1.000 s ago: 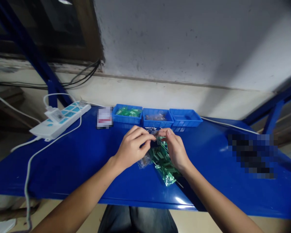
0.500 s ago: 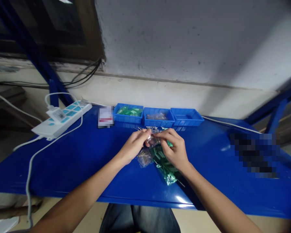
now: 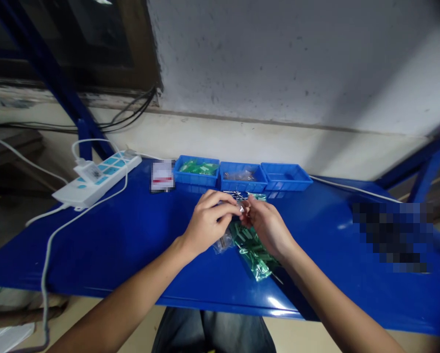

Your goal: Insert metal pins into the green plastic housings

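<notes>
Between my fingertips is a small clear plastic bag (image 3: 241,208), largely hidden by the hands. My left hand (image 3: 210,218) pinches it from the left. My right hand (image 3: 267,223) closes on it from the right, its fingers partly out of sight behind the bag. Below them on the table lies a bag of green pieces (image 3: 255,252), partly under my right wrist. Another clear bag (image 3: 223,242) with small brownish parts rests beside it, below my left hand. Several thin metal rods (image 3: 234,195) lie just beyond my fingers.
Along the back of the blue table (image 3: 132,245) stand a bin of green pieces (image 3: 197,179), a bin of clear bags (image 3: 242,185) and a third blue bin (image 3: 288,185). A white power strip (image 3: 98,181) with trailing cable sits left. A blurred dark object (image 3: 392,238) lies right.
My left hand has shifted right and turned over the small bag, covering more of it. My right hand has rotated, its fingers now behind the bag. The view has shifted slightly.
</notes>
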Motion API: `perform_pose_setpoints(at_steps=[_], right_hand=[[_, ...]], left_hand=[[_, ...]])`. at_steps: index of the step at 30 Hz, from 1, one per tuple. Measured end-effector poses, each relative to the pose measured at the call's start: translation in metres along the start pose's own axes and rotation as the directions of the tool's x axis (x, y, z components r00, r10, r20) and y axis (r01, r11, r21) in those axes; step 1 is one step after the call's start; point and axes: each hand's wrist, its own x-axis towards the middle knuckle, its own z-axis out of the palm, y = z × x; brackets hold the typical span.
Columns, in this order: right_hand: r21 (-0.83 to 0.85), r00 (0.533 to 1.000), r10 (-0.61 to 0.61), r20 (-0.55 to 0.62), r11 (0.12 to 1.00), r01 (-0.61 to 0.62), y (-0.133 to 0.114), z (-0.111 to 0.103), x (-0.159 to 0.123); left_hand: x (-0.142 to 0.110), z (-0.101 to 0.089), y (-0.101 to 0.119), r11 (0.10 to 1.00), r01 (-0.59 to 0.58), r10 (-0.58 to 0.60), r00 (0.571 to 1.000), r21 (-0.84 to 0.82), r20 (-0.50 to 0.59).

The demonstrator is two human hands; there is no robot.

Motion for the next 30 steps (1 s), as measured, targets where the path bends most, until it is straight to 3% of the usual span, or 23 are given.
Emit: perform_pose_setpoints(at_steps=[3,6,9,12,15,17,19,21,23,24,26,30], right_hand=[[-0.007,0.996,-0.077,-0.053,0.997,0.077,0.002,0.0,0.001],[-0.139,0.969,-0.223,-0.106,0.968,0.207,0.0,0.0,-0.001],[-0.394,0.872,-0.477,-0.111,0.827,0.402,-0.005,0.0,-0.007],[-0.607,0.732,-0.681,-0.007,0.585,0.538,-0.009,0.002,-0.013],[-0.688,0.667,-0.74,0.081,0.443,0.575,-0.008,0.002,-0.014],[-0.698,0.676,-0.729,0.106,0.43,0.573,-0.007,0.001,-0.013],[-0.693,0.729,-0.678,0.094,0.481,0.537,-0.008,-0.001,-0.011],[-0.653,0.837,-0.544,0.069,0.609,0.45,-0.01,-0.002,-0.009],[-0.552,0.938,-0.343,0.048,0.774,0.311,-0.012,-0.003,-0.007],[-0.492,0.967,-0.253,0.044,0.837,0.241,-0.012,-0.003,-0.006],[-0.402,0.987,-0.159,0.012,0.903,0.15,-0.009,-0.003,-0.003],[-0.399,0.979,-0.181,-0.096,0.908,0.129,0.001,-0.003,0.007]], left_hand=[[-0.002,0.002,0.002,0.999,-0.026,0.024,0.998,0.033,0.05],[-0.001,0.0,0.006,0.997,0.052,-0.053,0.998,0.059,0.017],[0.003,-0.004,0.008,0.97,0.218,-0.208,0.973,-0.107,0.1],[0.005,-0.007,0.003,0.783,0.464,-0.382,0.884,-0.415,0.269],[0.007,-0.006,-0.002,0.595,0.584,-0.473,0.81,-0.552,0.347],[0.007,-0.006,-0.004,0.589,0.616,-0.478,0.787,-0.524,0.389],[0.008,-0.006,-0.005,0.656,0.614,-0.483,0.788,-0.439,0.381],[0.007,-0.007,-0.006,0.786,0.537,-0.466,0.84,-0.306,0.277],[0.007,-0.007,-0.006,0.908,0.392,-0.369,0.915,-0.145,0.164],[0.006,-0.007,-0.006,0.948,0.308,-0.296,0.945,-0.075,0.136],[0.005,-0.006,-0.005,0.988,0.157,-0.157,0.978,0.012,0.137],[0.004,-0.003,-0.004,0.994,0.002,-0.026,0.978,0.113,0.209]])
